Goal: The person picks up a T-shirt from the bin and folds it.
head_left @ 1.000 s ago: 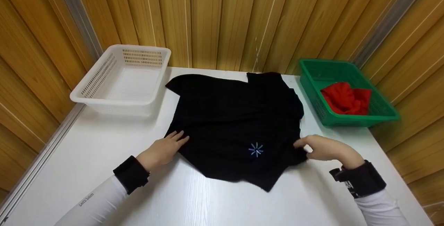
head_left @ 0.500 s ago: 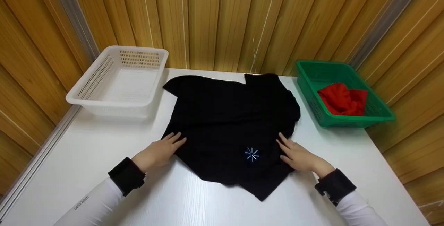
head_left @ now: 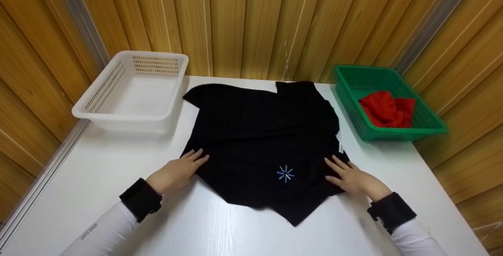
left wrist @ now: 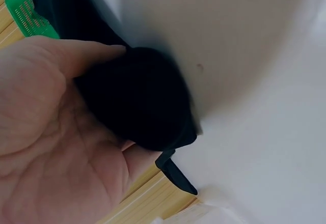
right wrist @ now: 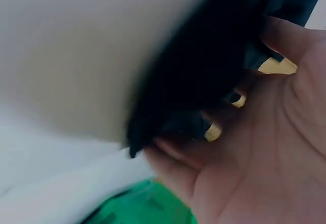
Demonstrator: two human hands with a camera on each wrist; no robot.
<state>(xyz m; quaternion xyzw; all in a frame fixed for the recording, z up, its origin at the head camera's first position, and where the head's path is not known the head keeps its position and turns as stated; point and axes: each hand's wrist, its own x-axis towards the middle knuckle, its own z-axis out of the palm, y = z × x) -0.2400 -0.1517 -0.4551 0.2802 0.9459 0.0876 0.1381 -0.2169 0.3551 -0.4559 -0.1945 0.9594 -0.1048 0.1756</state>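
A black shirt [head_left: 251, 130] lies spread on the white table, somewhat rumpled, with a pale blue starburst print [head_left: 285, 174] near its lower right. My left hand [head_left: 178, 171] rests on the shirt's left edge, fingers extended over the cloth. At the opposite edge my right hand [head_left: 351, 179] lies with its fingers spread on the fabric. In the left wrist view the cloth hides most of the left fingers, and the thumb [left wrist: 97, 53] lies along its edge. The right wrist view shows dark cloth [right wrist: 193, 66] covering parts of the right fingers.
A white perforated basket [head_left: 129, 117] stands at the back left. At the back right, a green basket [head_left: 408, 131] holds a crumpled red cloth [head_left: 387, 110]. Wood-patterned panels [head_left: 228, 20] wall in the table [head_left: 228, 232] behind and at both sides.
My right hand let go of the shirt's right edge, moved inward flat onto the cloth, then slid slightly outward, spreading that edge. The left hand stays at the left edge.
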